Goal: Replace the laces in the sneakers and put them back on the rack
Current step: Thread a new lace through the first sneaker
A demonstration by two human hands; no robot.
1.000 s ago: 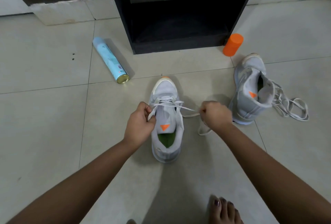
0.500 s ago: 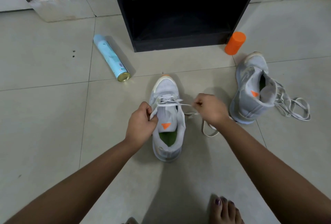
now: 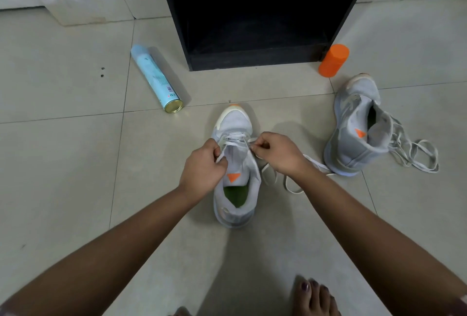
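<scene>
Sneaker points toe-first at the rack; left hand and right hand each pinch its lace.

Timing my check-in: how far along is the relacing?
Done: on the near sneaker, the lowest eyelets look laced. In hand: left hand and right hand each pinch its lace. Left: upper eyelets, the second sneaker with its loose lace, then both onto the rack.

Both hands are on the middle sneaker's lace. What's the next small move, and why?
Probably the right hand feeds its pinched lace end into the next eyelet on the sneaker: only the front rows look laced; the left hand grips the other end.
</scene>
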